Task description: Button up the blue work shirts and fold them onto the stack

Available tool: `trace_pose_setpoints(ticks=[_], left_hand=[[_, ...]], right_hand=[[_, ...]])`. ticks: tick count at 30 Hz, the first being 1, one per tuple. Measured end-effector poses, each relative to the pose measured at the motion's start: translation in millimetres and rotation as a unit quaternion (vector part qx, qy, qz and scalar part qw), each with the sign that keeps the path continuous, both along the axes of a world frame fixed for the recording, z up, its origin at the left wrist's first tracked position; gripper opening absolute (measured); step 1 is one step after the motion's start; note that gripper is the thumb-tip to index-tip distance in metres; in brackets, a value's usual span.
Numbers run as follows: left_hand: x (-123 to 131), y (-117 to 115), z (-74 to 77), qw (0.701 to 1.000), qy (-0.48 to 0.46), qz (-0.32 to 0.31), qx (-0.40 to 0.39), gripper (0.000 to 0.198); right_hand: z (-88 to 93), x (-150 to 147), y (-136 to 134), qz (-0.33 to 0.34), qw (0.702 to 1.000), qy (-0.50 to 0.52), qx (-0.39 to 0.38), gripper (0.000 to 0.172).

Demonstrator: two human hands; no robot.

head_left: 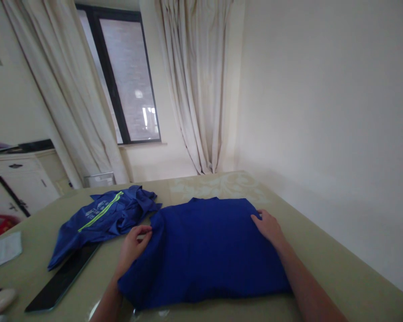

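Observation:
A plain blue garment [208, 250], perhaps a shirt or jacket, lies spread on the table in front of me. Its collar end points away from me. My left hand [134, 245] pinches the garment's left edge between thumb and fingers. On the opposite side, my right hand [267, 227] grips the upper right edge, thumb on top and fingers partly hidden behind the cloth. To the left lies a second blue garment [110, 214], crumpled, with a yellow-green stripe and pale printed lettering.
A long black flat panel [63, 279] lies partly under the crumpled garment. At the left edge are a white sheet [3, 251], a pale rounded object [0, 300] and a red container [2, 227]. The table [322, 250] runs along the right wall. Curtains [201, 89] hang beyond.

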State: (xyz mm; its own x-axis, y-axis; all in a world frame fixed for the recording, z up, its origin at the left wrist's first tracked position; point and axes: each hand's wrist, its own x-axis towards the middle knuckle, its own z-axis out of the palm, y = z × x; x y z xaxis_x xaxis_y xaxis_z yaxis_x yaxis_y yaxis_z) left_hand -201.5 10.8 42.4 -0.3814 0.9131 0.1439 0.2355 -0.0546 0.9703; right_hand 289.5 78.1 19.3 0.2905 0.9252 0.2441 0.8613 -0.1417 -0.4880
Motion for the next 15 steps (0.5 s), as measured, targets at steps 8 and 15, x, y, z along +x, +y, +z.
trace_pose_setpoints(ticks=[8, 15], left_hand=[[16.4, -38.9, 46.3, 0.982, -0.184, -0.032, 0.037, 0.061], [-6.8, -146.1, 0.0, 0.977, -0.178, -0.114, -0.020, 0.042]], right_hand=[[47.1, -22.6, -31.0, 0.012, 0.949, -0.003, 0.314, 0.022], [63.8, 1.2, -116.7, 0.005, 0.883, 0.166, 0.438, 0.029]])
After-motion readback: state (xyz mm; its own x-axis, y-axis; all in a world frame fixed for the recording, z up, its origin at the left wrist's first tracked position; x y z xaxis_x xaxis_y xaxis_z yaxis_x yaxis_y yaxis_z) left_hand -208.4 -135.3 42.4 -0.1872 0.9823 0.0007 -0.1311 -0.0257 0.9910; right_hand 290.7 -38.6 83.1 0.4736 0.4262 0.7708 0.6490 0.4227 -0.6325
